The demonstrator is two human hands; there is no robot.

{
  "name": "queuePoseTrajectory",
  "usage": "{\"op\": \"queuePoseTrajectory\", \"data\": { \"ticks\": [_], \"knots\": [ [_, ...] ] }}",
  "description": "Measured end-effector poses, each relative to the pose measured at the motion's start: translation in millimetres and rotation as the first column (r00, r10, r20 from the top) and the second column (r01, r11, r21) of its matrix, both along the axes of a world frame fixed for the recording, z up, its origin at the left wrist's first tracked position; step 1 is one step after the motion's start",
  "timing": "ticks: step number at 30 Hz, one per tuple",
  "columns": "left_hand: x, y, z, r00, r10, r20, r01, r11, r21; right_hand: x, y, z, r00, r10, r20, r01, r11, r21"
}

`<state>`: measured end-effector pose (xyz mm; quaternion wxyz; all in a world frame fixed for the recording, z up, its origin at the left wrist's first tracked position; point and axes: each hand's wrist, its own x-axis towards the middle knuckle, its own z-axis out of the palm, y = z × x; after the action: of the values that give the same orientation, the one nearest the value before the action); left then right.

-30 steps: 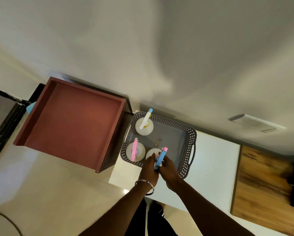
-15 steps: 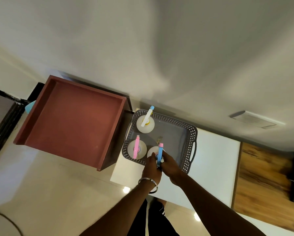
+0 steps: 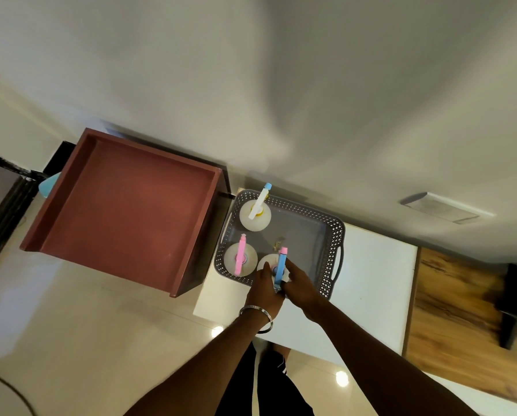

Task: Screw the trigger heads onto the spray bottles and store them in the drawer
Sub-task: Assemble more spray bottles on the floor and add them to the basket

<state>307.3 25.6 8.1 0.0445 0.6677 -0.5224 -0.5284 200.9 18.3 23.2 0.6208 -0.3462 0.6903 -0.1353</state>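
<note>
Inside basket (image 3: pixel 335 235): 3 bottles (image 3: pixel 240 259) | both hands' (image 3: pixel 264 288) grip clamped on blue head (image 3: pixel 280 267)

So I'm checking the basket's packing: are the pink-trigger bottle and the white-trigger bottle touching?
Apart. The head view shows grey basket floor between the pink-trigger bottle and white-trigger bottle.

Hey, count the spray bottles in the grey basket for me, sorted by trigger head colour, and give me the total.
White trigger head with blue tip: 1
Pink trigger head: 1
Blue trigger head with pink tip: 1, between the left hand and right hand
Total: 3 bottles, all standing in the grey basket
</note>
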Motion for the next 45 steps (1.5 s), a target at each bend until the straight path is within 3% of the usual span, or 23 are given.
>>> {"op": "queuePoseTrajectory", "data": {
  "ticks": [5, 12, 14, 16, 18, 22, 25, 27, 31, 36, 41, 45],
  "knots": [
    [4.6, -0.1, 16.2, 1.0, -0.017, -0.001, 0.017, 1.0, -0.007, -4.8, 2.9, 25.3, 0.981, 0.115, -0.153, -0.126, 0.99, -0.066],
    [20.3, 26.8, 58.3, 1.0, -0.001, 0.013, 0.002, 0.999, -0.044, -13.7, 14.4, 65.8, 0.849, 0.357, -0.389, -0.38, 0.925, 0.019],
    [21.0, 27.8, 60.4, 0.999, 0.025, 0.024, -0.025, 0.999, -0.041, -18.7, 16.3, 70.0, 0.829, 0.341, -0.443, -0.367, 0.93, 0.028],
    [31.6, 62.8, 86.2, 0.987, 0.158, 0.015, -0.156, 0.984, -0.091, -10.7, 39.2, 97.1, 0.783, 0.365, -0.503, -0.446, 0.894, -0.045],
    [33.9, 60.4, 88.0, 0.989, 0.146, 0.026, -0.144, 0.987, -0.078, -7.5, 38.7, 98.6, 0.794, 0.286, -0.536, -0.397, 0.912, -0.102],
    [59.1, 119.6, 120.7, 0.946, 0.317, 0.069, -0.308, 0.944, -0.118, 17.7, 76.2, 140.1, 0.827, 0.31, -0.468, -0.485, 0.815, -0.317],
    [81.6, 165.7, 141.8, 0.891, 0.445, 0.086, -0.43, 0.89, -0.15, 41.9, 92.7, 162.7, 0.729, 0.493, -0.476, -0.66, 0.691, -0.295],
    [99.0, 197.4, 154.6, 0.832, 0.546, 0.095, -0.527, 0.833, -0.168, 62.0, 103.6, 176.4, 0.623, 0.58, -0.525, -0.768, 0.581, -0.269],
    [133.3, 256.5, 171.8, 0.708, 0.696, 0.12, -0.673, 0.717, -0.182, 106.3, 129.2, 201.3, 0.507, 0.685, -0.524, -0.862, 0.421, -0.283],
    [176.4, 336.1, 192.0, 0.478, 0.874, 0.087, -0.846, 0.485, -0.223, 175.4, 173.1, 222.7, 0.261, 0.853, -0.451, -0.953, 0.155, -0.259],
    [217.5, 435.3, 200.2, 0.227, 0.971, 0.081, -0.948, 0.239, -0.212, 248.2, 246.0, 235.8, 0.028, 0.845, -0.534, -0.966, -0.114, -0.232],
    [243.0, 526.4, 195.7, 0.01, 0.999, 0.047, -0.98, 0.019, -0.196, 301.7, 319.2, 235.8, -0.114, 0.824, -0.554, -0.942, -0.268, -0.204]
  ]
}}
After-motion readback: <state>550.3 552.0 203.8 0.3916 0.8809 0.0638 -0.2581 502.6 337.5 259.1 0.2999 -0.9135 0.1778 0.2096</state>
